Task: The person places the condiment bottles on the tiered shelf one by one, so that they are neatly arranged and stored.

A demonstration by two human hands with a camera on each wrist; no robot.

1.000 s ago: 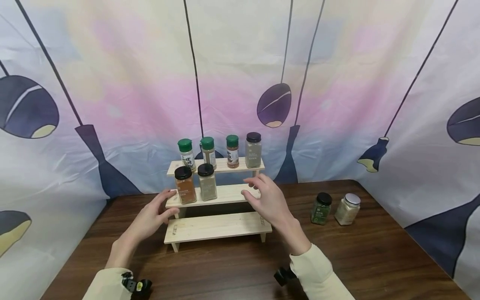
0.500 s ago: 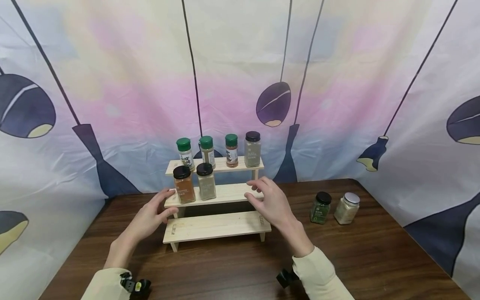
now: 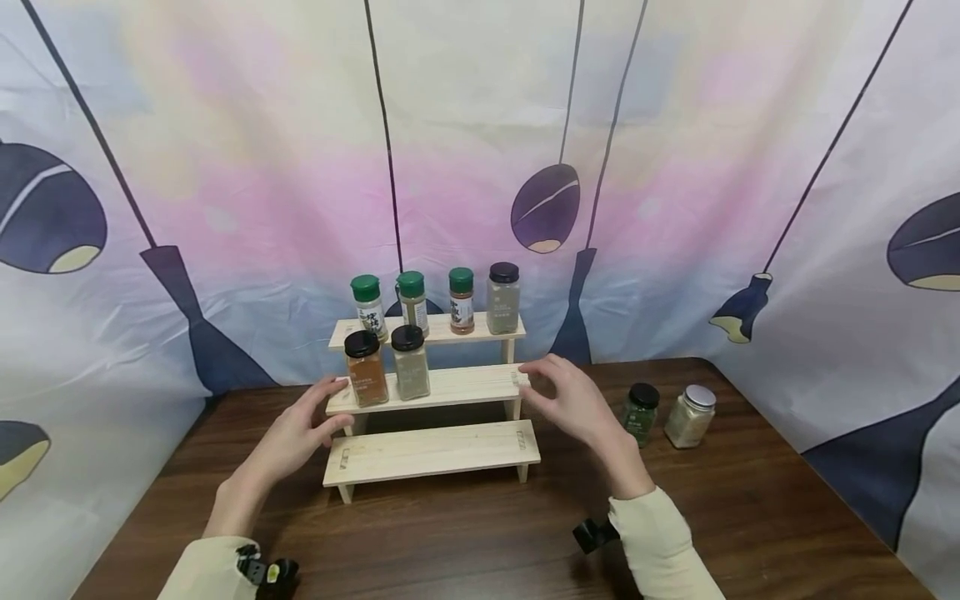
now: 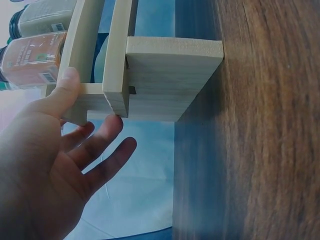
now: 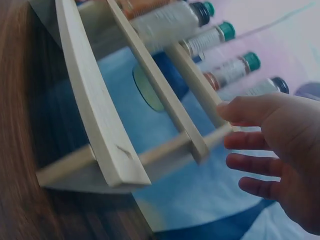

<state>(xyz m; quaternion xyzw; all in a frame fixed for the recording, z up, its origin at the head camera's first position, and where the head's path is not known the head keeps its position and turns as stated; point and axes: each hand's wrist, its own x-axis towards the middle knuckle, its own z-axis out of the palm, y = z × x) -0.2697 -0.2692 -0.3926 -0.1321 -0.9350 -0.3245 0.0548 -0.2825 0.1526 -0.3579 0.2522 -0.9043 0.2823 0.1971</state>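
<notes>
A three-tier wooden spice rack (image 3: 442,450) stands on the table. My left hand (image 3: 288,442) rests at its left end, the thumb touching the middle tier's edge and the other fingers loosely spread, as the left wrist view shows. On that tier stand a spice jar with orange contents (image 3: 366,375) and a grey spice jar (image 3: 410,367), both black-lidded. Just off the tier's right end, my right hand (image 3: 577,404) holds nothing, its fingers loosely bent. Along the top tier are several jars, among them a green-capped spice bottle (image 3: 461,307) and a black-lidded jar (image 3: 503,300).
To the right on the brown table (image 3: 450,542) stand a black-lidded jar with green contents (image 3: 640,417), partly behind my right hand, and a silver-lidded jar (image 3: 690,418). A patterned cloth (image 3: 465,125) hangs behind the table.
My right hand has moved right, from over the middle tier's right end to just beyond it. My left hand stays by the rack; the jars keep their places.
</notes>
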